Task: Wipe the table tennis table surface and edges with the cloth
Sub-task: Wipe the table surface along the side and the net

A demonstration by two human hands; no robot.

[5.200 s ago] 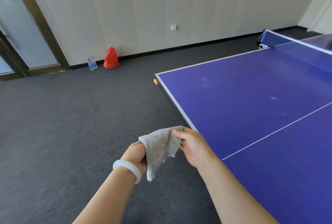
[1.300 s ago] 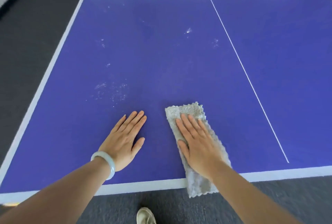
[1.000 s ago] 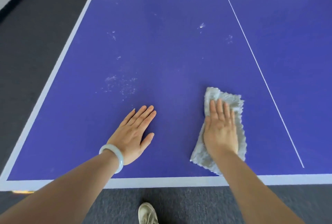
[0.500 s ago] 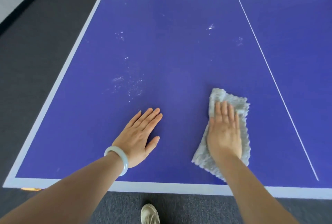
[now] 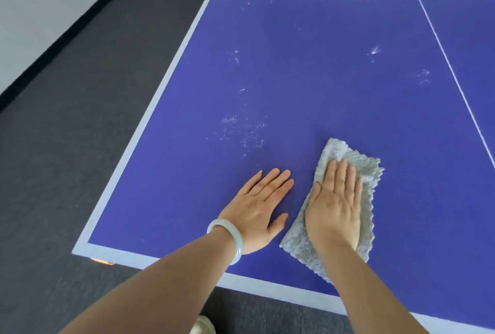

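The blue table tennis table (image 5: 308, 71) fills most of the view, with a white border along its left and near edges. A folded grey cloth (image 5: 367, 170) lies flat on it near the front edge. My right hand (image 5: 334, 205) presses on the cloth with straight fingers. My left hand (image 5: 257, 207), with a pale bangle on the wrist, rests flat on the bare table just left of the cloth. White dusty specks (image 5: 243, 130) lie beyond my left hand, and more sit farther up the table.
Dark grey carpet (image 5: 75, 146) runs along the table's left side and under its near edge. A white centre line (image 5: 444, 55) crosses the table on the right. A small orange thing (image 5: 103, 261) peeks out below the near left corner. A shoe (image 5: 202, 325) shows at the bottom.
The cloth and my right hand have slid left toward my left hand. The view has swung right, showing more floor and the table's left corner. My left hand stays flat on the table.
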